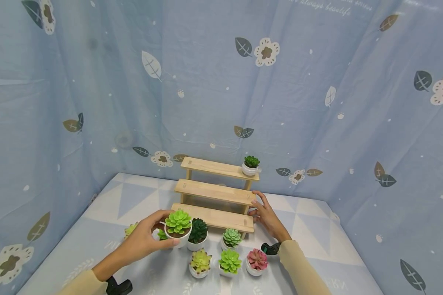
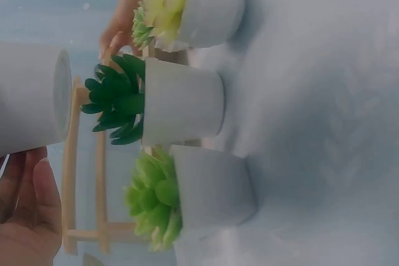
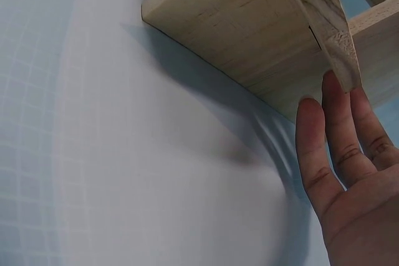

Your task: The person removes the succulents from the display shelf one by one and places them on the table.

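My left hand [image 1: 150, 234] grips a white pot with a bright green succulent [image 1: 179, 221] and holds it up in front of the wooden stand's left end. In the left wrist view only the white pot [image 2: 32, 98] shows above the fingers. At the right end of the three-tier wooden stand [image 1: 215, 191] is my right hand [image 1: 266, 215]. Its fairly straight fingers [image 3: 340, 132] touch the side of the stand; the thumb is hidden in the right wrist view. A dark green succulent [image 1: 250, 165] in a white pot stands on the top tier's right end.
Several potted succulents stand on the table before the stand: dark green [image 1: 197, 234], pale green [image 1: 231, 238], yellow-green [image 1: 200, 263], bright green [image 1: 229, 262] and pink [image 1: 256, 262]. Others sit partly behind my left hand. A patterned blue curtain [image 1: 206, 82] hangs behind the stand.
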Demonstrator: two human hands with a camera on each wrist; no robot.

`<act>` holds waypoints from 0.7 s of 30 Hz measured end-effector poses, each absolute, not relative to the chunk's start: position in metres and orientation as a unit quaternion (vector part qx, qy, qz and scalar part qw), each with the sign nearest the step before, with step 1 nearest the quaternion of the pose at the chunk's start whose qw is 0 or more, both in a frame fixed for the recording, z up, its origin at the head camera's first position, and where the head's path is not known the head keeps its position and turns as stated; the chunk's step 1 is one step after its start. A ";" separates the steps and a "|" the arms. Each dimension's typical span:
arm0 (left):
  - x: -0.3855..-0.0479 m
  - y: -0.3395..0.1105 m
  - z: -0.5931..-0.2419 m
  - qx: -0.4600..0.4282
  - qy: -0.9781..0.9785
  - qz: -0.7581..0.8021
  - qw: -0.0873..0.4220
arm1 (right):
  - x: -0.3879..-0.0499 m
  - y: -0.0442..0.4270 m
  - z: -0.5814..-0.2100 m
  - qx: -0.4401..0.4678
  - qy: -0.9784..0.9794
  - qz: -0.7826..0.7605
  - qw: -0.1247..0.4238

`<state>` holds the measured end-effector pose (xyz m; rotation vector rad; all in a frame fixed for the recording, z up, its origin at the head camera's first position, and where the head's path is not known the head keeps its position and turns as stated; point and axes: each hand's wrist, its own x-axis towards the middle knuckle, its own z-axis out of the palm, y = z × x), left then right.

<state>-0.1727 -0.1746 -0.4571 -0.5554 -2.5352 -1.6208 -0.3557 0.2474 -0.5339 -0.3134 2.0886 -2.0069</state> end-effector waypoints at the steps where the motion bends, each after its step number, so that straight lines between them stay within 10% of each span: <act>1: -0.172 -0.175 -0.459 -0.184 -0.828 -0.528 0.044 | -0.356 0.247 -0.534 -0.107 0.713 -0.683 0.115; 21: -0.150 -0.182 -0.477 -0.194 -0.827 -0.527 0.015 | -0.354 0.247 -0.535 -0.105 0.710 -0.688 0.111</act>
